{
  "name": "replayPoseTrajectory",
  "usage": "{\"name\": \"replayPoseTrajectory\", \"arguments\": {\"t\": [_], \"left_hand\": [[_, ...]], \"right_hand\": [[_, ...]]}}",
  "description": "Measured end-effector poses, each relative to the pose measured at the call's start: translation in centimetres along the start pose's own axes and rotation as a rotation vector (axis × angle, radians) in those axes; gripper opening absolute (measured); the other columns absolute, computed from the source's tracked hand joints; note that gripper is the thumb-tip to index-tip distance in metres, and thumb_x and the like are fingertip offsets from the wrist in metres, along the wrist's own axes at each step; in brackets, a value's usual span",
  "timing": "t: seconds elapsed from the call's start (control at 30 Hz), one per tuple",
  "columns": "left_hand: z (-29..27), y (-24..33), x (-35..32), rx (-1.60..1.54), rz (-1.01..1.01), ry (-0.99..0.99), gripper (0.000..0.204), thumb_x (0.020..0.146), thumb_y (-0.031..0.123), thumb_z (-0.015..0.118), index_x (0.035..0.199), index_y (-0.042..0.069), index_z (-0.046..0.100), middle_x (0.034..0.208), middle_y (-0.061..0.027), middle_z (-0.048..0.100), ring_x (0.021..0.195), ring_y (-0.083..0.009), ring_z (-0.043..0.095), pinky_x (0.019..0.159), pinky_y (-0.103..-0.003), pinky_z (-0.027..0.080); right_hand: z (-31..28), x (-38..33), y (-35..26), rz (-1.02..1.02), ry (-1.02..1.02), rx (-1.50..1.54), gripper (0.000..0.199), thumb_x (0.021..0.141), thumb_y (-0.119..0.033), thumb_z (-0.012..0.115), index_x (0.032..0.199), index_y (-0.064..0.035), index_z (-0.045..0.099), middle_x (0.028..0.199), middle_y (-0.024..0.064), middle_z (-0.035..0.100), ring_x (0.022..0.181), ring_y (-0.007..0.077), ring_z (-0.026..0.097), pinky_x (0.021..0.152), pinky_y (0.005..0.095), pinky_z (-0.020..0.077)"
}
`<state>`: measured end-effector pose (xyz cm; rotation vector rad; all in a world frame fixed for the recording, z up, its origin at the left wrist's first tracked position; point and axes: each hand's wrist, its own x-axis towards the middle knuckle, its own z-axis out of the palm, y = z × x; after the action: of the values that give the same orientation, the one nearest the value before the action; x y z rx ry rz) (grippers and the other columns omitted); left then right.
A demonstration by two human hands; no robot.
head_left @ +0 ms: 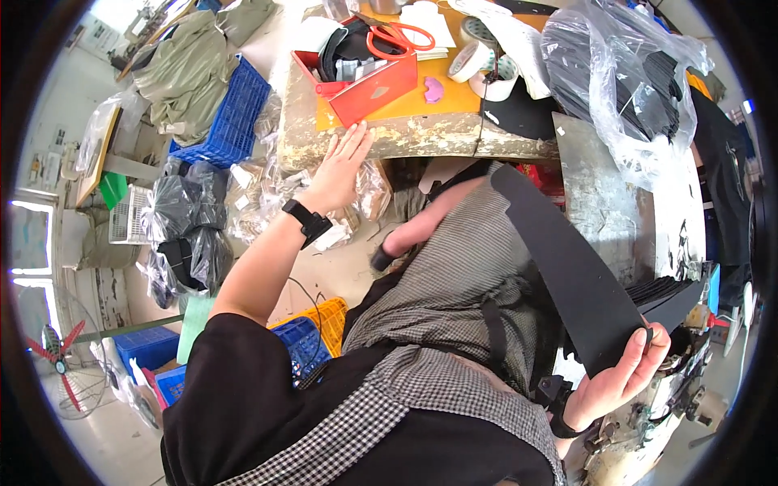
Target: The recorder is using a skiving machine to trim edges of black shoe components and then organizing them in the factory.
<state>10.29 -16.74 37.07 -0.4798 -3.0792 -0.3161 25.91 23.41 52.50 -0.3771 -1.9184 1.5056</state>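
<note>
My right hand (617,377) pinches the lower end of a long, flat black panel (575,271) between thumb and fingers. The panel slants up and to the left over my lap, and its far end is rounded. More black pieces (668,296) lie stacked beside it at the right. With fingers stretched out, my left hand (344,162) reaches to the worn front edge of the table (454,138) and holds nothing. Its fingertips are just below a red box (373,89) with orange-handled scissors (397,39) in it.
Tape rolls (474,61) and a small purple piece (433,90) lie on the table. A clear plastic bag (616,89) of dark pieces sits at the far right. Blue crates (231,109), bagged goods (182,202) and a floor fan (61,360) stand on the left.
</note>
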Motion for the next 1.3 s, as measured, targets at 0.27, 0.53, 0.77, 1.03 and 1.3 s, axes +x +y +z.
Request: {"name": "replayPoseTrajectory", "arguments": {"t": [0.27,0.53,0.77,1.03,1.3], "left_hand": [[0.5,-0.4,0.1,-0.002,-0.018,-0.01,0.087,0.069,-0.005,0.057,0.148,0.006,0.023,0.155,-0.0167,0.017,0.144,-0.0309,0.016,0.117,-0.047,0.015],[0.9,-0.7,-0.1,-0.063,-0.044,0.083,0.09,0.066,-0.01,0.057,0.148,0.009,0.026,0.155,-0.0125,0.019,0.144,-0.0267,0.018,0.116,-0.047,0.017],[0.7,-0.1,0.0,0.001,-0.072,0.075,0.083,0.071,0.002,0.059,0.147,0.008,0.026,0.155,-0.0132,0.021,0.143,-0.0264,0.021,0.117,-0.045,0.016],[1.7,-0.5,-0.9,-0.134,-0.029,0.224,0.056,0.085,0.016,0.047,0.139,0.002,0.04,0.149,-0.0143,0.035,0.141,-0.0255,0.029,0.116,-0.045,0.016],[0.9,-2.1,-0.9,-0.31,0.062,0.125,0.05,0.08,0.018,0.051,0.127,0.001,0.051,0.143,-0.0136,0.041,0.136,-0.026,0.033,0.111,-0.042,0.025]], "right_hand": [[1.0,1.1,-0.4,0.031,0.177,0.14,0.017,0.095,-0.017,0.054,0.108,-0.0064,0.058,0.104,0.002,0.056,0.095,0.0127,0.051,0.088,0.0267,0.041],[5.1,2.0,-2.7,-0.087,0.154,0.195,0.02,0.092,-0.019,0.059,0.109,-0.0069,0.062,0.108,0.0037,0.058,0.098,0.0158,0.054,0.089,0.0308,0.0443],[11.1,0.8,-4.3,-0.091,-0.018,0.259,0.02,0.093,-0.017,0.058,0.11,-0.0074,0.061,0.11,0.0024,0.058,0.098,0.0143,0.055,0.088,0.0295,0.0441],[20.5,-1.7,-7.4,-0.068,-0.413,0.363,0.016,0.095,-0.011,0.053,0.108,-0.0027,0.06,0.1,0.0038,0.06,0.091,0.0125,0.056,0.084,0.0267,0.0444],[27.6,-4.5,-13.6,-0.031,-0.713,0.31,0.015,0.097,-0.012,0.048,0.108,-0.0054,0.054,0.1,0.0052,0.055,0.091,0.0125,0.053,0.085,0.0276,0.0436]]}}
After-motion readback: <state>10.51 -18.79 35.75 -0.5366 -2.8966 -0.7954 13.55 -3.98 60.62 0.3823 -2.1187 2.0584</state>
